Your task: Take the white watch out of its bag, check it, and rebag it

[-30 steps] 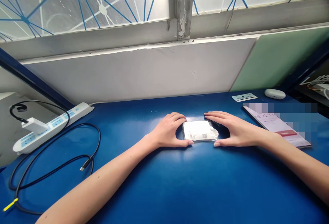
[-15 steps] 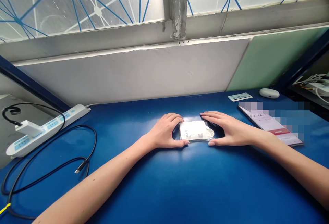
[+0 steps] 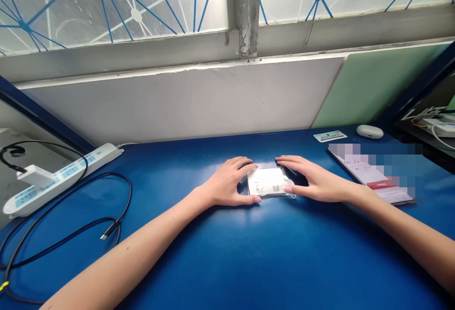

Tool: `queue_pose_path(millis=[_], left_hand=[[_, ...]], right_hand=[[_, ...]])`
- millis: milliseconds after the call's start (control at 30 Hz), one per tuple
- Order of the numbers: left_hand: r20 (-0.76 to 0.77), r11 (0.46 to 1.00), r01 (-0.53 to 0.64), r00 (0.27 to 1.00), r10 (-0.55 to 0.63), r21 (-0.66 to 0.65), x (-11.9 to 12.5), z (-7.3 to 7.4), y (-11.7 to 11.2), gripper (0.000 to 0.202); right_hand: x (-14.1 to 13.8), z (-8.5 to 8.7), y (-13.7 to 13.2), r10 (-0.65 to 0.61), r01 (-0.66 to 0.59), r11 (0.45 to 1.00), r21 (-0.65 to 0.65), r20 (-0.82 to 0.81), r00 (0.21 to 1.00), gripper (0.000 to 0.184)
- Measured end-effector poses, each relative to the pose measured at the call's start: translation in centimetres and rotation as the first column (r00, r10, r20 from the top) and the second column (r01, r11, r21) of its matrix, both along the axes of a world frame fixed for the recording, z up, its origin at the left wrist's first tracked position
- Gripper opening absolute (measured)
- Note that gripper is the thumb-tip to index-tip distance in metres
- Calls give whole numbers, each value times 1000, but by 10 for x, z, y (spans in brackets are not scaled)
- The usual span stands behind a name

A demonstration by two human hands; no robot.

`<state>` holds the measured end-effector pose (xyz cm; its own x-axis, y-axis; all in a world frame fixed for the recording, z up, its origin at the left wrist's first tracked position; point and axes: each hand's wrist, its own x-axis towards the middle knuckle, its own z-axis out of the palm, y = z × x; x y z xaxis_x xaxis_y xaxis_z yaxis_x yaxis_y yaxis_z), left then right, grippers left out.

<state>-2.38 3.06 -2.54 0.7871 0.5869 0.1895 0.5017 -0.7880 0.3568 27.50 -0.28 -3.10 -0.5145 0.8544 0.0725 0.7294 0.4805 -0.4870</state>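
A small flat package (image 3: 267,180) with a white label and a shiny clear plastic edge lies on the blue table in front of me. My left hand (image 3: 232,183) curves round its left end, thumb at the front edge and fingertips at the back edge. On the other side, my right hand (image 3: 314,179) is spread, its thumb over the package's right front corner. The right fingers reach past the back edge, apart from the thumb. Whether they touch the package, I cannot tell.
A white power strip (image 3: 69,171) with a charger (image 3: 38,177) and a looped black cable (image 3: 128,205) is at the left. To the right are a phone-like slab (image 3: 377,177) with a partly blurred screen, a card (image 3: 330,136) and a white earbud case (image 3: 369,132).
My right thumb has moved from in front of the package onto its right front corner. The left index finger has shifted slightly onto the back left corner. The view has shifted a little.
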Motion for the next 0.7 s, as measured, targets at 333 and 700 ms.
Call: queue_pose_path(millis=[333,700], left_hand=[[3,1000,16,1000,-16,19,-2,-4,2,76],[19,999,32,999,-32,-7,0,-2,4,69]], right_hand=[[-20,-9,-10,-37,30,968,250,24,999,56],[-26,-14,-12,-113,59,923,381,123,986,43]])
